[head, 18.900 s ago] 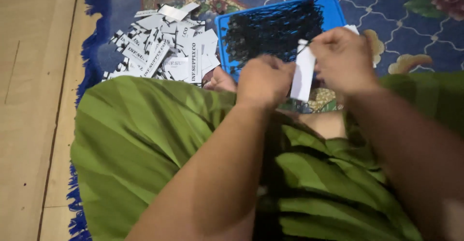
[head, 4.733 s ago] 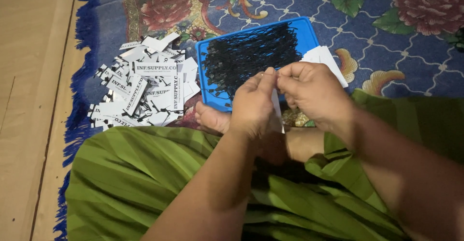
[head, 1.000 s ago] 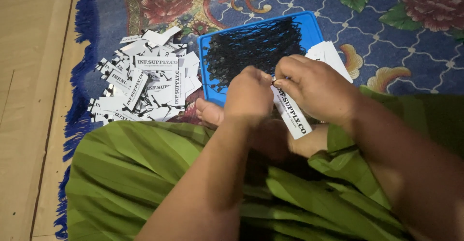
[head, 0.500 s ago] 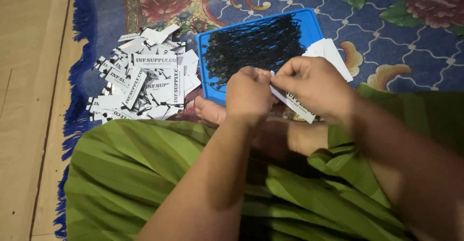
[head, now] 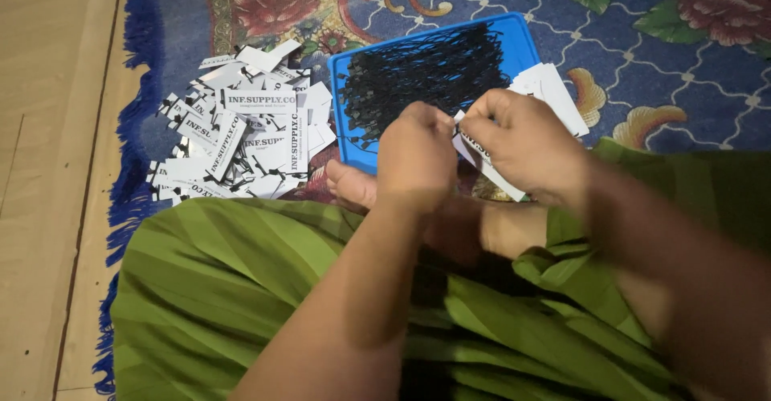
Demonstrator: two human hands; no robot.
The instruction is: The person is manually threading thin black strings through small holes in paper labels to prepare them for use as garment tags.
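I see a small white paper tag (head: 482, 160), flat and rectangular with dark print, pinched in my right hand (head: 526, 148) just above my lap; the fingers of my left hand (head: 416, 156) are curled shut at its upper corner, though what they grip there is too small to tell. Just behind sits a blue plastic tray (head: 353, 144) heaped with thin black strings (head: 426, 75). A loose pile of white tags (head: 241, 144) lies left on the patterned floral rug (head: 691, 55), beside pleated green fabric (head: 233, 280)
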